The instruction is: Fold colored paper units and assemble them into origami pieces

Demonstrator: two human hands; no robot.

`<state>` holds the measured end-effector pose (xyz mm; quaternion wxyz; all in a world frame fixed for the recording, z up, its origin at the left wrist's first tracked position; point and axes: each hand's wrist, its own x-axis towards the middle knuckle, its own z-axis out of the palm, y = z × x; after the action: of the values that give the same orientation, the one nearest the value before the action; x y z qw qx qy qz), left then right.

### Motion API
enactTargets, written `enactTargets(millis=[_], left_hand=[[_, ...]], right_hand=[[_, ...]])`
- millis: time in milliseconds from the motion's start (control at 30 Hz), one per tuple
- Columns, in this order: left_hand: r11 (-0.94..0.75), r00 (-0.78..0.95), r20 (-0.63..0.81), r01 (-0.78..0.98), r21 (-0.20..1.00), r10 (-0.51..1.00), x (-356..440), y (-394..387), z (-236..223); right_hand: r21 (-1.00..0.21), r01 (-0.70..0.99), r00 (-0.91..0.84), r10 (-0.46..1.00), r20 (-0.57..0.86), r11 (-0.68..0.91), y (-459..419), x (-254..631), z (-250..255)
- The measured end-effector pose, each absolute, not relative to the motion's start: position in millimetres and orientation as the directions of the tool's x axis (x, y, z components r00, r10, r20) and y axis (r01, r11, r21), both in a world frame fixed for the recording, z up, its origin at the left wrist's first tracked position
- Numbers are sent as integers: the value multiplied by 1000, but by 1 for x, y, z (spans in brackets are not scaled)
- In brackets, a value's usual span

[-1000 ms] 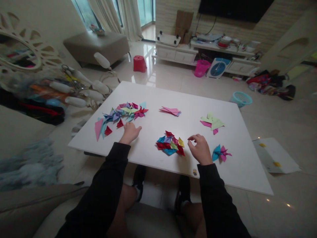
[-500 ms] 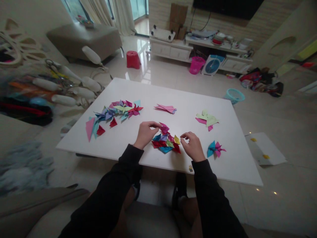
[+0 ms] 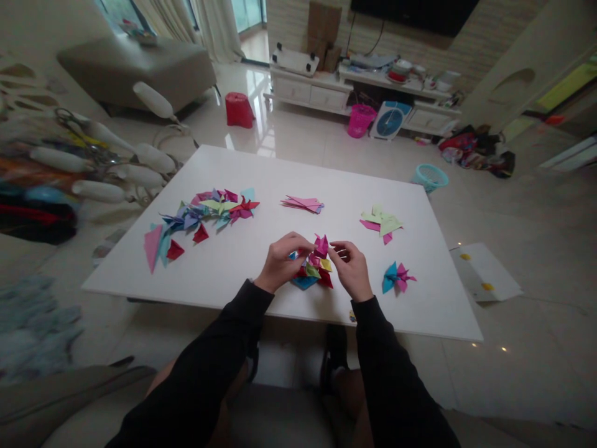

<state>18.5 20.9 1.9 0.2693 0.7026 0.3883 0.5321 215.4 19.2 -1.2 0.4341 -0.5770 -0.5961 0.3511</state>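
Near the centre of the frame, the left hand (image 3: 285, 260) held a magenta folded paper piece (image 3: 321, 247) pinched between thumb and fingertips, at the piece's left edge. The right hand (image 3: 351, 269) was at its right side, fingers curled and thumb tip close to the forefinger; whether they gripped the paper too, one could not tell. The piece was above a small pile of folded papers (image 3: 313, 272) in red, blue, green and yellow, partly hidden by the left hand, on the white table (image 3: 261, 169).

Left of centre on the table lay a cluster of folded birds (image 3: 209, 210), with two small red pieces just below it. Pink paper strips (image 3: 303, 204) were stacked above the hands, and two smaller groups of folded paper lay to the right.

As for containers, a light-blue basket (image 3: 430, 180) with an openwork wall stood on the floor beyond the table's right corner, its contents too indistinct to tell. A pink bin (image 3: 360, 121) stood at upper right of centre, its inside equally unclear. A dish (image 3: 142, 38) on the upholstered bench (image 3: 135, 71), upper left, held something blurred and colourful.
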Motion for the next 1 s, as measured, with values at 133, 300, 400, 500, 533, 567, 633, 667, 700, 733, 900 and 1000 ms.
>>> enactTargets(millis=[133, 300, 400, 500, 533, 567, 633, 667, 700, 733, 900, 1000], left_hand=[[-599, 185, 570, 223, 769, 800, 24, 15, 2], [-636, 179, 610, 209, 743, 772, 26, 9, 2], [-612, 166, 590, 232, 756, 791, 27, 8, 3], [-499, 77, 496, 233, 835, 865, 29, 12, 2], [-441, 31, 444, 201, 875, 896, 30, 14, 1], [-371, -12, 377, 153, 916, 926, 30, 16, 0], [-217, -67, 218, 26, 976, 974, 31, 21, -2], [-145, -65, 142, -38, 989, 988, 31, 23, -3], [-84, -39, 81, -93, 992, 996, 31, 24, -3], [-38, 4, 39, -139, 990, 999, 31, 24, -4], [74, 215, -24, -227, 971, 976, 30, 19, -5], [84, 249, -17, -259, 962, 968, 30, 17, -5]], right_hand=[[-911, 399, 32, 991, 131, 107, 16, 216, -2], [-938, 341, -40, 998, 57, 67, 12, 215, -5], [-945, 322, -49, 998, 42, 56, 15, 215, -7], [-935, 345, -7, 996, 91, 88, 17, 215, -6], [-925, 363, 7, 992, 126, 115, 18, 215, -4], [-912, 382, 15, 986, 168, 150, 18, 214, -2], [-881, 416, 15, 968, 252, 223, 16, 213, 2], [-865, 431, 8, 958, 286, 255, 15, 212, 4], [-850, 446, -3, 951, 311, 279, 13, 212, 6], [-836, 459, -19, 945, 328, 300, 12, 212, 8], [-794, 477, -96, 920, 380, 377, 7, 213, 10], [-785, 473, -112, 912, 395, 399, 8, 213, 10]])
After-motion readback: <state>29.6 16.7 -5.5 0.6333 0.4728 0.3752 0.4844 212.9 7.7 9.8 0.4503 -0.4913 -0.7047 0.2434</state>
